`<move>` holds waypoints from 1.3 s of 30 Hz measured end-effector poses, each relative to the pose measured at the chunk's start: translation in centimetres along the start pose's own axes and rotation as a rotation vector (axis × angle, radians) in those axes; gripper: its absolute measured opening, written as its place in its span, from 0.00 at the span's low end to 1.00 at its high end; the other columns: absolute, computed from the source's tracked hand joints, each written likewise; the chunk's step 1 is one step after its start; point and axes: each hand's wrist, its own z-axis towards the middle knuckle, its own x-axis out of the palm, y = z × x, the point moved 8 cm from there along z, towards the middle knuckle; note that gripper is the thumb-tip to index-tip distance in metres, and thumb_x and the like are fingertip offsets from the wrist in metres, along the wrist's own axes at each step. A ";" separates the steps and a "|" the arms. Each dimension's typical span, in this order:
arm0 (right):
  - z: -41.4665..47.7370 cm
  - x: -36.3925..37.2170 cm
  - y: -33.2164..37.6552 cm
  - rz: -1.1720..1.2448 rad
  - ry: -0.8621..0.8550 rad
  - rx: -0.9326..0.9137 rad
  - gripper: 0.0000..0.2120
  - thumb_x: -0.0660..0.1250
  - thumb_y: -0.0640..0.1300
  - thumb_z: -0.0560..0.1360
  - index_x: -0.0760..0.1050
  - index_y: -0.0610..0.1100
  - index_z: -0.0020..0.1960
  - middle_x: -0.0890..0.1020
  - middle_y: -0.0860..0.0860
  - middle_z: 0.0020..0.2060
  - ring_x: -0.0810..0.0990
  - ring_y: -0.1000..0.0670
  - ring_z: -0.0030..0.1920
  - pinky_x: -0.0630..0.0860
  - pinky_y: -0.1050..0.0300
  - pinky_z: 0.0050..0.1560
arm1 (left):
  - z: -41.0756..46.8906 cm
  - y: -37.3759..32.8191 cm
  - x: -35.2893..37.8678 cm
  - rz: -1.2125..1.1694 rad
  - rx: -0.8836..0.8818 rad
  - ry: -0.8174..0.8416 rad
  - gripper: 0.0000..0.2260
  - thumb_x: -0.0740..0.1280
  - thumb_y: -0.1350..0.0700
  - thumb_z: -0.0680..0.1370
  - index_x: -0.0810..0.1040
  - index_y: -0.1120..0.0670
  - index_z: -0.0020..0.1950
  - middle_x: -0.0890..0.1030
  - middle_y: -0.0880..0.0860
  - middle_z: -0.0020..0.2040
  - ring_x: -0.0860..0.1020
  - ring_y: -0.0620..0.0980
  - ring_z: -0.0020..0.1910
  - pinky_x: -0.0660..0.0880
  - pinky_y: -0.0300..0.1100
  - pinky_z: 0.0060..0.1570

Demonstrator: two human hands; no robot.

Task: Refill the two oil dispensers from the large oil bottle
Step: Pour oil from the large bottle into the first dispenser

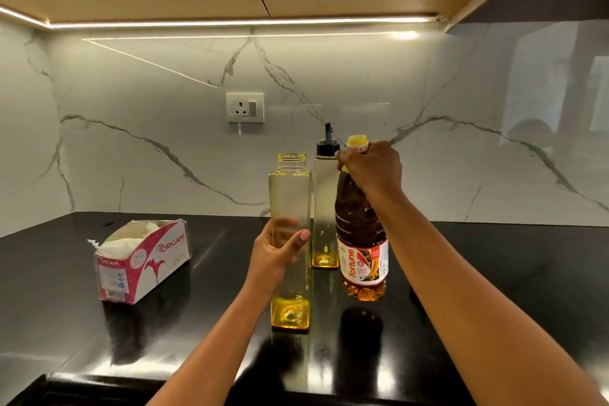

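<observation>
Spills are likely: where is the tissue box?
In the head view, the tissue box sits on the black counter, left of the open dispenser that the left hand holds.

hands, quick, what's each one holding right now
Left hand: grips the uncapped dispenser at mid-height.
Right hand: grips the large oil bottle by its neck.

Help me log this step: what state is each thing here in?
near dispenser, uncapped, upright, oil only at bottom, gripped by left hand
far dispenser, black spout cap on, nearly empty
large oil bottle, upright, mostly full, neck gripped by right hand
tissue box, open, tissues showing
</observation>
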 end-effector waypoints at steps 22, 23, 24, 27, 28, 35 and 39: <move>-0.4 3.3 8.1 -0.608 0.099 -0.644 0.14 0.64 0.52 0.75 0.77 0.41 0.42 0.76 0.49 0.33 0.80 0.47 0.39 0.73 0.57 0.40 | 0.0 0.1 0.1 -0.008 -0.004 0.004 0.38 0.73 0.26 0.52 0.76 0.49 0.52 0.83 0.44 0.43 0.83 0.44 0.44 0.79 0.38 0.42; -0.4 3.4 8.1 -0.620 0.110 -0.655 0.15 0.63 0.52 0.76 0.77 0.41 0.42 0.76 0.48 0.33 0.80 0.47 0.39 0.74 0.57 0.41 | 0.0 0.1 0.1 -0.008 -0.005 0.005 0.38 0.73 0.26 0.52 0.76 0.49 0.52 0.83 0.44 0.43 0.83 0.44 0.44 0.79 0.38 0.42; -0.5 3.5 8.1 -0.631 0.120 -0.666 0.15 0.63 0.52 0.76 0.77 0.40 0.42 0.75 0.48 0.33 0.80 0.47 0.39 0.74 0.57 0.41 | 0.0 0.2 0.1 -0.008 -0.005 0.006 0.38 0.73 0.26 0.52 0.76 0.49 0.52 0.83 0.44 0.43 0.83 0.44 0.44 0.79 0.38 0.42; -0.5 3.7 8.2 -0.662 0.140 -0.691 0.16 0.61 0.52 0.77 0.77 0.40 0.42 0.74 0.48 0.32 0.80 0.46 0.39 0.73 0.58 0.40 | 0.1 0.2 0.0 -0.004 -0.007 0.007 0.37 0.73 0.26 0.53 0.76 0.49 0.52 0.83 0.44 0.44 0.83 0.44 0.45 0.79 0.38 0.42; -0.4 3.8 8.2 -0.671 0.146 -0.698 0.15 0.61 0.52 0.76 0.77 0.40 0.42 0.74 0.48 0.32 0.80 0.46 0.39 0.73 0.57 0.40 | 0.1 0.2 0.0 -0.003 -0.008 0.006 0.37 0.73 0.26 0.53 0.76 0.49 0.52 0.83 0.43 0.44 0.83 0.44 0.45 0.79 0.38 0.42; -0.3 4.1 8.7 -0.708 0.168 -0.755 0.15 0.63 0.52 0.76 0.78 0.40 0.44 0.75 0.48 0.33 0.80 0.46 0.40 0.73 0.57 0.40 | 0.1 0.3 0.0 -0.010 -0.005 0.005 0.37 0.74 0.26 0.53 0.76 0.48 0.53 0.83 0.45 0.44 0.83 0.45 0.45 0.79 0.38 0.42; 0.0 4.2 8.8 -0.744 0.165 -0.784 0.15 0.63 0.52 0.76 0.78 0.40 0.44 0.77 0.47 0.33 0.81 0.46 0.39 0.69 0.59 0.39 | 0.2 0.2 0.1 -0.003 -0.003 0.010 0.38 0.73 0.26 0.53 0.76 0.48 0.53 0.83 0.44 0.44 0.83 0.45 0.45 0.79 0.38 0.43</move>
